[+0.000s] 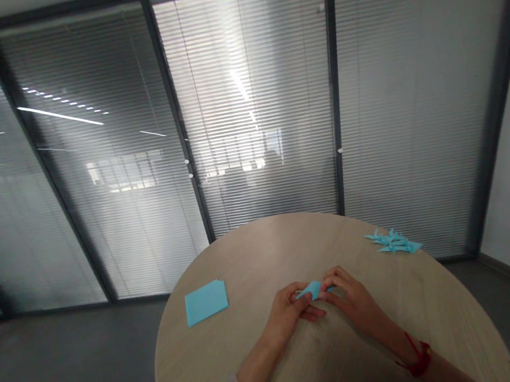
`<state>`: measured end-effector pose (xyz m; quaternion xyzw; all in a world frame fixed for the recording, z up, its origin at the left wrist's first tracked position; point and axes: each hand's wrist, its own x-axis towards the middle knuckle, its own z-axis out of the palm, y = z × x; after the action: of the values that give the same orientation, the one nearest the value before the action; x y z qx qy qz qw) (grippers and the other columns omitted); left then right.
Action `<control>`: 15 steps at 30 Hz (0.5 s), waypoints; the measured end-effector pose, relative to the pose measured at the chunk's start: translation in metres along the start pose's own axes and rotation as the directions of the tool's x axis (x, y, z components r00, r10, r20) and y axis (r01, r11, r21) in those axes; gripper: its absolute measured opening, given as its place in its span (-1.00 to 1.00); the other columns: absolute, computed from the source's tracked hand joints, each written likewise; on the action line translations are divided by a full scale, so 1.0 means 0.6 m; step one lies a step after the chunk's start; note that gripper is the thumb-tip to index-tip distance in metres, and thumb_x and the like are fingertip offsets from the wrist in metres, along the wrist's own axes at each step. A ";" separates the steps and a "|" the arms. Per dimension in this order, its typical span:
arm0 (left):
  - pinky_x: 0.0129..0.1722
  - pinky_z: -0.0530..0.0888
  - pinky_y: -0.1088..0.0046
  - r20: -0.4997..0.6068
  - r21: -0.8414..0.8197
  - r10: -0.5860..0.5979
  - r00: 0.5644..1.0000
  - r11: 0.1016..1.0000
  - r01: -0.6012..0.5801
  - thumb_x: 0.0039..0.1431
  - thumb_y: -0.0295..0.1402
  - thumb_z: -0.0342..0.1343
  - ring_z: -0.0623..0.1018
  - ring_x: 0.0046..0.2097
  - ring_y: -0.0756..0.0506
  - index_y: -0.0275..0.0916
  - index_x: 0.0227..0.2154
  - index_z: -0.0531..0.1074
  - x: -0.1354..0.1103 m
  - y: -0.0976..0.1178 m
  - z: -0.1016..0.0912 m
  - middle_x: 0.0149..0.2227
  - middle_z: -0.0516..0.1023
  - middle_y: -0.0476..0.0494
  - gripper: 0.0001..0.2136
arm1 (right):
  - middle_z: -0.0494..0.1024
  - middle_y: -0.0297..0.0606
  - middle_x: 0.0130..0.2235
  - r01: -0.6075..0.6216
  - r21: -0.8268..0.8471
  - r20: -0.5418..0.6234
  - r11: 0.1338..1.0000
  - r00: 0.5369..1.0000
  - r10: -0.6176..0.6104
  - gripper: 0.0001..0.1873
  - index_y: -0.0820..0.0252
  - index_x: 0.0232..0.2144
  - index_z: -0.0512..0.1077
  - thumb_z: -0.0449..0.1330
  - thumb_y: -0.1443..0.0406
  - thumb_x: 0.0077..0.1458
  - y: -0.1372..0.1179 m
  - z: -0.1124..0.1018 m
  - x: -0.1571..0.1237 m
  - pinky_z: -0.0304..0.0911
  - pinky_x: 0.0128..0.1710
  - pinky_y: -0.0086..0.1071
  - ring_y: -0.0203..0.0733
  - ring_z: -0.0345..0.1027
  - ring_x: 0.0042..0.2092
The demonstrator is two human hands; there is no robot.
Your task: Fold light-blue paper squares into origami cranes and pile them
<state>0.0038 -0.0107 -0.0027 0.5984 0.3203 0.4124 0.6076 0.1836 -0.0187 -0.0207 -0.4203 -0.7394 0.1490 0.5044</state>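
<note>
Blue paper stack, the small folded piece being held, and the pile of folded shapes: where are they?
blue paper stack [206,302]: head view, middle of the top sheet.
folded piece [314,289]: head view, its visible blue middle.
pile of folded shapes [396,242]: head view, middle of the pile.

Round table [268,364] in front of a glass wall with blinds [253,103]. Both hands near the table's middle: left hand [290,313] and right hand [354,300] side by side, touching, folded paper piece [312,289] pinched between their fingertips. Stack of paper sheets [206,301] on the table, left of the hands. Pile of folded paper figures [394,241] at the far right edge, well apart from the hands.
</note>
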 end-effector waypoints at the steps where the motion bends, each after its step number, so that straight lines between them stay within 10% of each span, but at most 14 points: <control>1: -0.37 0.44 0.40 -0.003 -0.004 0.002 1.000 1.000 -0.003 -0.04 -0.11 0.22 0.59 -0.40 -0.13 -0.32 -0.24 0.47 0.000 0.000 0.000 -0.38 0.61 -0.19 -0.61 | 0.41 -0.29 -0.31 0.004 0.001 -0.001 1.000 1.000 -0.004 -0.90 0.10 -0.45 0.42 0.17 0.25 0.09 0.000 0.000 0.000 0.28 -0.17 -0.30 -0.16 0.33 -0.21; 15: -0.37 0.43 0.41 0.008 -0.015 0.012 1.000 1.000 -0.012 -0.05 -0.09 0.23 0.60 -0.32 -0.16 -0.32 -0.23 0.47 -0.001 0.000 0.000 -0.26 0.61 -0.24 -0.59 | 0.43 -0.26 -0.27 0.003 -0.027 -0.058 1.000 0.998 -0.005 -0.90 0.12 -0.45 0.42 0.15 0.27 0.08 -0.005 0.002 -0.001 0.27 -0.13 -0.29 -0.14 0.34 -0.16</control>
<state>0.0038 -0.0114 -0.0027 0.5976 0.3112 0.4161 0.6106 0.1813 -0.0207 -0.0196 -0.4297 -0.7271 0.1259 0.5204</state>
